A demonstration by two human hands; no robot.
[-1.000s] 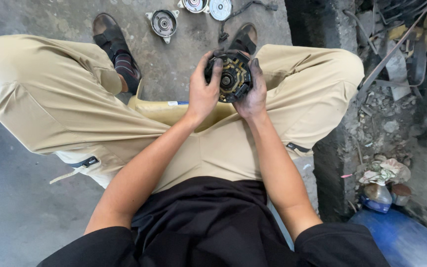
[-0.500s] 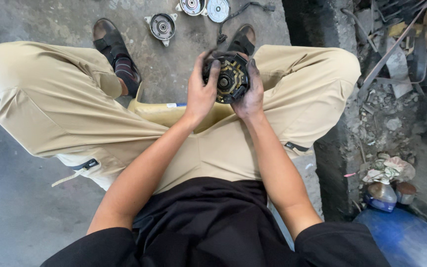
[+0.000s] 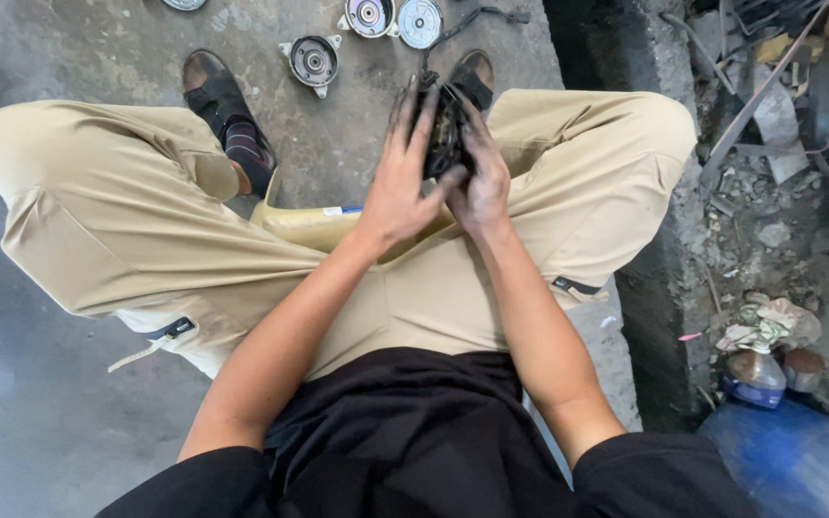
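Note:
I sit with my knees spread, in beige trousers. A dark, round, greasy motor part (image 3: pixel 445 134) is held between both hands above my lap, now turned on edge so its face is hidden. My left hand (image 3: pixel 401 177) lies flat against its left side with the fingers stretched upward. Against its right side presses my right hand (image 3: pixel 481 173), with grimy fingers wrapped around it.
Three round metal covers lie on the concrete floor ahead: a grey housing (image 3: pixel 314 61), a disc with a hole (image 3: pixel 369 15) and a silver disc (image 3: pixel 420 21). A yellow stool edge (image 3: pixel 309 225) shows under my legs. Rubble and scrap (image 3: pixel 769 115) fill the right side; a blue drum (image 3: pixel 798 460) stands at lower right.
The motor part was facing me with its brass centre visible; now it is tilted on edge and my hands cover it. My left fingers have straightened upward.

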